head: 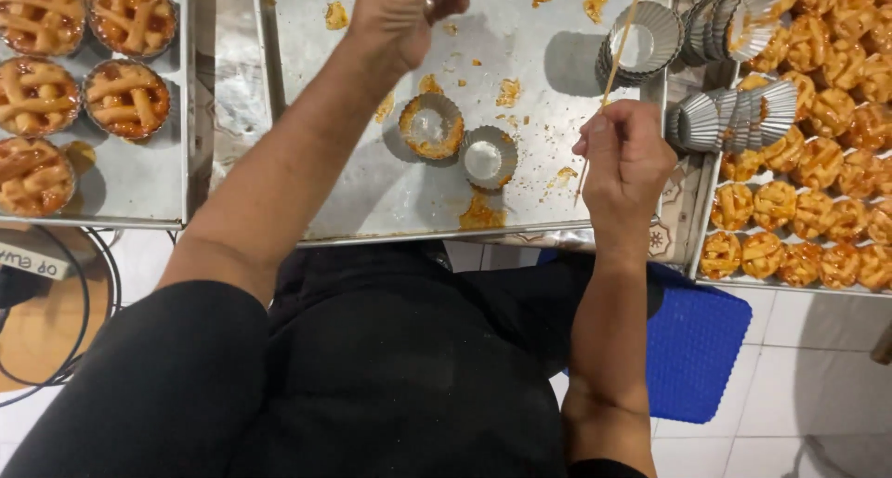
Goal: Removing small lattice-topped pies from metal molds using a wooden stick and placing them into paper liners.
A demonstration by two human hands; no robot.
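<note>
My right hand is closed around a thin wooden skewer that points up and away over the metal baking tray. My left hand reaches to the far edge of that tray, fingers curled; what it holds is cut off by the frame's top. Two empty fluted metal tart moulds sit on the tray between my hands, ringed with pastry crumbs. A stack of empty moulds stands beyond my right hand.
Lattice-topped tarts in moulds fill a tray on the left. On the right, a tray holds several unmoulded lattice tarts and rows of nested empty moulds. A blue stool is below, on white floor tiles.
</note>
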